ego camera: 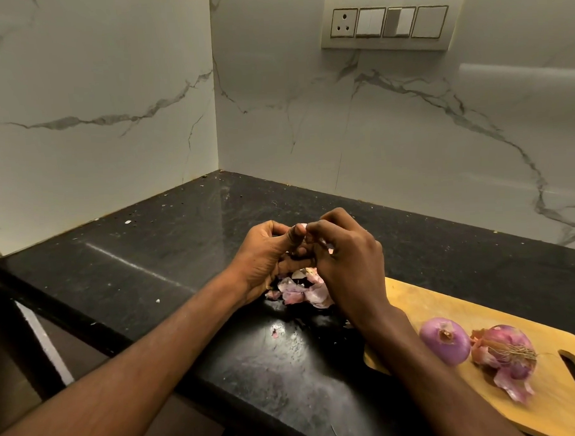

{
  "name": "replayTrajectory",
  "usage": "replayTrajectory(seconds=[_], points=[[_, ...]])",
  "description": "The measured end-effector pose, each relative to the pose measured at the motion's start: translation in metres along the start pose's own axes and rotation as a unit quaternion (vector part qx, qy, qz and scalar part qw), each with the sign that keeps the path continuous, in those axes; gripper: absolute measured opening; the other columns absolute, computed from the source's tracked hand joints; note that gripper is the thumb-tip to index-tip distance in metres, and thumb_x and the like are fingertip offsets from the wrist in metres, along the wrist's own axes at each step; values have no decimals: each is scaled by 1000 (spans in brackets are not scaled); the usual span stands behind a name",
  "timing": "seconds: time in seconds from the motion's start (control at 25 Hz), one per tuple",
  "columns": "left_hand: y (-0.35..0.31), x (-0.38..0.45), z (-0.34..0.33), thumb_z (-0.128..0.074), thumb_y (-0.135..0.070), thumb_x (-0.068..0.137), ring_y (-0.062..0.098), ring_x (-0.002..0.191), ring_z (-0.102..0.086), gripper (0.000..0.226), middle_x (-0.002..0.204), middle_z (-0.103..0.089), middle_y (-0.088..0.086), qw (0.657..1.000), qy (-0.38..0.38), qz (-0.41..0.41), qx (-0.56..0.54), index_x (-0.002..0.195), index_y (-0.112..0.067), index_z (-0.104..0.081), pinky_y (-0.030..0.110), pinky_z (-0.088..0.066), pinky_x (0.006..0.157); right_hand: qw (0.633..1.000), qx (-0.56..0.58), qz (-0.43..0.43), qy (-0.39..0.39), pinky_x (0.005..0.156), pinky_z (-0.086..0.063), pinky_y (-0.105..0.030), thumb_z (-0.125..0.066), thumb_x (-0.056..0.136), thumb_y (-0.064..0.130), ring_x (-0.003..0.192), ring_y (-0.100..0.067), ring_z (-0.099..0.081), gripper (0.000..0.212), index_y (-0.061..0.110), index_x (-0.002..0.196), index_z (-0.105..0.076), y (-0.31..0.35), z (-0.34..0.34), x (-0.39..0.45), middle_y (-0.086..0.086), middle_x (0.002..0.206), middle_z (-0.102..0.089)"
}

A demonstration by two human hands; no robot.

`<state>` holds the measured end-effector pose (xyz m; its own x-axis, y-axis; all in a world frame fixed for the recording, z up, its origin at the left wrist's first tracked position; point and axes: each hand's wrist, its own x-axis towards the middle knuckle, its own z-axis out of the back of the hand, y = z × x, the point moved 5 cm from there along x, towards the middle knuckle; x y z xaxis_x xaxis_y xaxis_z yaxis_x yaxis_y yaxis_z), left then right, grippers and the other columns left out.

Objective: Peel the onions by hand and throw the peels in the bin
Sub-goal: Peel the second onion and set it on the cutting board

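Forearms lead up to both hands: left hand (264,251) and right hand (347,258) are curled round a mostly hidden onion (301,226), held right above the peels (302,291); bin isn't seen anywhere.

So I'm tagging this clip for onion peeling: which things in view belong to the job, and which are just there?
Part of the job:
- left hand and right hand, both in a grip on an onion that is mostly hidden
- peel pile
- peeled onion
- half-peeled onion

Just there:
- cutting board
- counter
- wall switches

No bin shows.
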<state>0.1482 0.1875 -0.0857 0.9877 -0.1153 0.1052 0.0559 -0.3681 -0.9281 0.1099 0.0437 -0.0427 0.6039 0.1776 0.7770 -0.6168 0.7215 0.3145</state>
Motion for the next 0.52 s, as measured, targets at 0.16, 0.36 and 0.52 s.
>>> replayTrajectory(seconds=[0.16,0.36,0.52], points=[[-2,-1,0,-73,-30,82,27,81,-75,70,90,-72,19,997,13,32,-74,134,8,-46,43,-66,73,997,70,-28,-22,69,-60,-31,-73,91,3,79,-9,-65,14,10,102,-78,-11,0,3,3,93,-69],[1,1,0,-60,-18,98,46,109,-69,46,136,-56,39,994,32,56,-84,135,8,-51,56,-59,92,992,98,-75,-40,81,-60,-28,-71,89,-4,90,-6,-68,27,14,108,-77,-22,3,3,4,102,-72],[-1,1,0,-48,-23,108,34,105,-65,45,143,-50,38,992,51,58,-98,138,10,-54,50,-59,96,989,127,-66,39,86,-60,-26,-75,89,3,100,-5,-67,33,16,120,-73,-16,-7,3,7,116,-68]])
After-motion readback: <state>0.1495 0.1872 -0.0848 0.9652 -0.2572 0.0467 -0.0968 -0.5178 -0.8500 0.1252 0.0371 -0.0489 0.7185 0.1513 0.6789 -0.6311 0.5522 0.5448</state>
